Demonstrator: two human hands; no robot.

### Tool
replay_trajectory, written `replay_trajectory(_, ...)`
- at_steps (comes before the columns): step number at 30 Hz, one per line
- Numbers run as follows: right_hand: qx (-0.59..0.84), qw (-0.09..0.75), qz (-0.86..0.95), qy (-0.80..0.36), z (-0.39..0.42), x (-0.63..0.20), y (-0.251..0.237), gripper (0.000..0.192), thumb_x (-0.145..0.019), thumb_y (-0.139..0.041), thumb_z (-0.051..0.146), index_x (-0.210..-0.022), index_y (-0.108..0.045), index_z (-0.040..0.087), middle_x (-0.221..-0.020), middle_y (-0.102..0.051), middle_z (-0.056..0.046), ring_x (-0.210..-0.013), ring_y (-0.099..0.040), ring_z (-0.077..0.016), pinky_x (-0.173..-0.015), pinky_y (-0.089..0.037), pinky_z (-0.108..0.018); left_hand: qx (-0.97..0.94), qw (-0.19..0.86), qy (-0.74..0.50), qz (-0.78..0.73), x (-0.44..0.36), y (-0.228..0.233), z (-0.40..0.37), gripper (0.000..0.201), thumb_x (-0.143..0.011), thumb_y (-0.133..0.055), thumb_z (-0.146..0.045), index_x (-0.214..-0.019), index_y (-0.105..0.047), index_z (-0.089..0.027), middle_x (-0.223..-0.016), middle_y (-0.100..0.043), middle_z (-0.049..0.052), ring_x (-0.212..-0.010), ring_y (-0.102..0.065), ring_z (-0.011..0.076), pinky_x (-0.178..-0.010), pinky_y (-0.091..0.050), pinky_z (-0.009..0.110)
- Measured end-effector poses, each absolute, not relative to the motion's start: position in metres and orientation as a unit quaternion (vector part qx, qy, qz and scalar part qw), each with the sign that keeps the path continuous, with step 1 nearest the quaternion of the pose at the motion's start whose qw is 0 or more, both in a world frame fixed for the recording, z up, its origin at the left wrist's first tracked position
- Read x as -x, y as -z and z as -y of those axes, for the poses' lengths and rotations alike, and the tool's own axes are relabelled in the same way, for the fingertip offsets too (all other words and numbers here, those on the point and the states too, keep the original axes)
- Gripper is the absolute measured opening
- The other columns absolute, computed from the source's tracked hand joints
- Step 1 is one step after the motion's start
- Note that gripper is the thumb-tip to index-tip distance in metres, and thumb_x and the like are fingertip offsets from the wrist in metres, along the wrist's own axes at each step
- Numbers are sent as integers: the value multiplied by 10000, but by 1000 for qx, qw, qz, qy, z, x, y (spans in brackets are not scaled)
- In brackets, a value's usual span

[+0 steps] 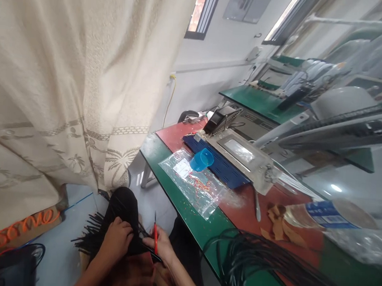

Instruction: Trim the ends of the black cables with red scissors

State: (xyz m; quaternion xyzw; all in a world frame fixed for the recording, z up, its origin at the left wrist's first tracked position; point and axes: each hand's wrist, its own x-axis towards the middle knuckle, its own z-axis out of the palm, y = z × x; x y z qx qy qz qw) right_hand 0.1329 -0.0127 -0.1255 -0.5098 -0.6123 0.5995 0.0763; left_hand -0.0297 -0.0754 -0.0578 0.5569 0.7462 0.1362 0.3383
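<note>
My left hand [119,236] lies over my lap with its fingers curled round a bundle of black cables [89,232]. The cut-looking ends of that bundle fan out to the left. My right hand [161,243] is closed on a slim red-handled tool [155,236] whose thin dark tip points up and away. The picture does not show exactly what kind of tool it is. Thin black strands run between the two hands, by the right fingers. Both hands are close together, left of the table edge.
The green and red table [186,208] bears a blue cup [202,159], a clear plastic bag [196,184] with small red and yellow bits, a machine [242,153], a plastic bottle [330,213] and a large black cable coil [254,260]. A beige curtain [68,64] hangs left, above an orange coiled hose [17,231].
</note>
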Motion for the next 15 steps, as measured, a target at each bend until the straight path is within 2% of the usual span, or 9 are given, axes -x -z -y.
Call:
replay_trajectory(4, 502, 193, 637, -552, 23, -145, 108, 233, -617, -659, 346, -720, -537, 176, -613, -523, 26, -577, -467, -125, -539, -370, -210, -500, 387, -184, -753, 33, 52, 72, 386, -795, -409, -434, -777, -709, -191, -863, -692, 114, -870, -513, 262, -813, -312, 385)
replay_trajectory(8, 484, 239, 661, -521, 31, -157, 91, 189, -691, -579, 346, -765, -572, 172, -691, -582, -18, -631, -508, -150, -574, -398, -214, -394, 480, -234, -748, 30, 52, 61, 510, -687, -479, -610, -610, -666, -142, -626, -644, 106, -648, -565, 255, -636, -355, 362)
replay_trajectory(10, 457, 248, 681, -515, 32, -161, 85, 182, -719, -553, 341, -784, -575, 172, -739, -598, -29, -668, -523, -153, -612, -408, -213, -326, 552, -274, -717, 24, 51, 55, 493, -644, -564, -583, -809, -656, -128, -712, -663, 100, -658, -600, 250, -573, -400, 332)
replay_trajectory(12, 425, 252, 707, -506, 30, -165, 85, 151, -713, -557, 313, -773, -576, 175, -763, -606, -26, -701, -534, -153, -664, -409, -215, -239, 619, -345, -663, 16, 47, 47, 555, -668, -596, -503, -1080, -541, -135, -910, -669, 111, -801, -633, 236, -633, -472, 318)
replay_trajectory(13, 404, 248, 722, -504, 28, -166, 87, 138, -695, -573, 300, -758, -576, 177, -758, -608, -22, -703, -537, -153, -673, -407, -215, -191, 640, -391, -634, 13, 44, 43, 563, -700, -581, -464, -1149, -476, -140, -969, -655, 109, -859, -632, 216, -704, -489, 315)
replay_trajectory(15, 370, 223, 740, -516, 26, -170, 95, 127, -663, -597, 299, -714, -579, 184, -727, -620, -11, -679, -545, -152, -655, -405, -213, -103, 645, -480, -586, 9, 33, 35, 485, -760, -530, -407, -1156, -442, -142, -930, -639, 82, -852, -630, 170, -799, -483, 307)
